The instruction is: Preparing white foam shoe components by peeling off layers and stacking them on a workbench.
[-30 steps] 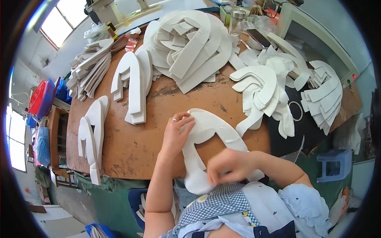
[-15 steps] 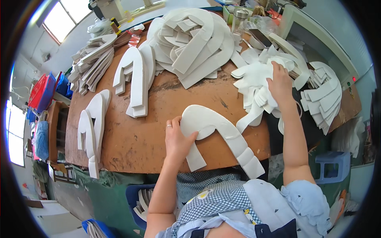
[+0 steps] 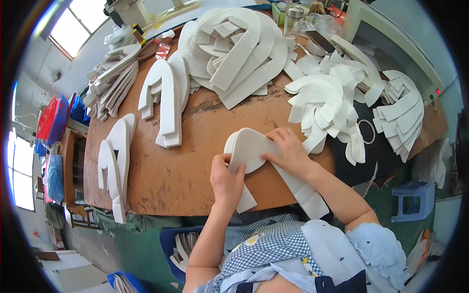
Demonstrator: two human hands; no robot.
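Near the table's front edge lies a white, arch-shaped foam piece (image 3: 305, 195), its two legs pointing toward me. A thinner white rounded pad (image 3: 250, 146) covers its curved top, slightly offset, so the arch's left rim shows beside it. My left hand (image 3: 226, 183) pinches the pad's left edge between thumb and fingers. On the opposite side my right hand (image 3: 289, 152) grips the pad's right edge, thumb on its face. Part of the arch is hidden under the pad and my hands. To the right sits a loose pile of soft white pads (image 3: 327, 100).
Stacked white arch pieces (image 3: 234, 53) fill the back of the brown table (image 3: 205, 127). More arches stand at the left (image 3: 117, 161). A fanned stack (image 3: 403, 115) lies at the right, near a grey-framed box (image 3: 391, 53). A glass jar (image 3: 293, 22) stands behind; a blue stool (image 3: 413, 201) is below right.
My right hand has come from the right-hand pile to the arch in front of me. A white pad now lies over the arch's top, with both hands on it.
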